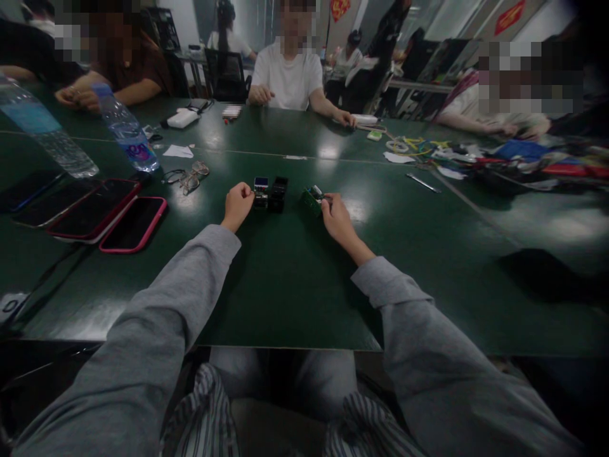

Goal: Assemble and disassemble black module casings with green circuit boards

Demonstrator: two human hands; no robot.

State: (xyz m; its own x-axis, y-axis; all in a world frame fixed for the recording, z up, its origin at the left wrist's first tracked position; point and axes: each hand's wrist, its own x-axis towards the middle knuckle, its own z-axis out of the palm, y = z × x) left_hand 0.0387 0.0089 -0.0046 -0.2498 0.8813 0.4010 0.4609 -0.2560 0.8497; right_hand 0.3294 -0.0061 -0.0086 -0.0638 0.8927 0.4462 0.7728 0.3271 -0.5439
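Note:
My right hand (338,219) grips a green circuit board (312,202) by its right side, thumb and fingers closed on it. The board is tilted, with small parts on its upper face. Curled into a pinch, my left hand (238,206) is at the left edge of a small device with a dark screen (261,182); whatever its fingertips hold is hidden. Just right of that device sit black box-like housings (278,193), between my two hands.
To the left are phones (134,224), a water bottle (127,130), a larger bottle (47,133) and eyeglasses (194,178). Tangled cables (419,147) and a silver tool (423,183) lie at the right. People sit across the green table (295,279); one rests a hand (344,119) near a white object.

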